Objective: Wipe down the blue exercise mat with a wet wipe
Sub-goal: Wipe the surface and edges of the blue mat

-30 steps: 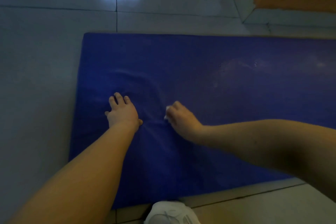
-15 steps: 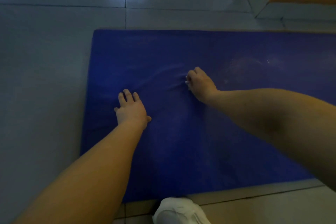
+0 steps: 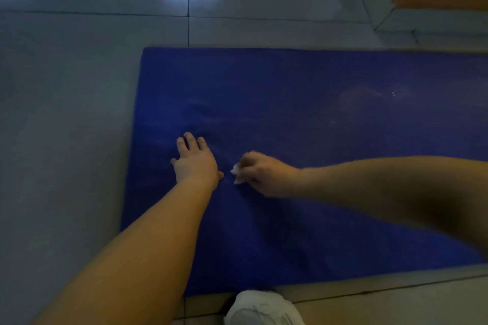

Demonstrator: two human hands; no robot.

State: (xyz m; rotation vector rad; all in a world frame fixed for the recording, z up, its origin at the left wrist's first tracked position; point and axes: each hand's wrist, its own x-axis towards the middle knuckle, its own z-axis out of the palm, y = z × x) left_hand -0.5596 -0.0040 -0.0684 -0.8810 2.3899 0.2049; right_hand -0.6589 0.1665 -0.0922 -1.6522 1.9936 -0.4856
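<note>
Mid-wipe: R hand (image 3: 260, 174) grips wet wipe (image 3: 237, 173) on blue mat (image 3: 290, 87), just beside L hand (image 3: 195, 159), laid flat, pressing. Faint streaks beyond R hand; prob. much left.

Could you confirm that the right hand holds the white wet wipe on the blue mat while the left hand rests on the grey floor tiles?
Not quite: in the head view the left hand lies flat on the blue exercise mat, not the grey floor tiles. The right hand does hold the white wet wipe on the mat.
</note>
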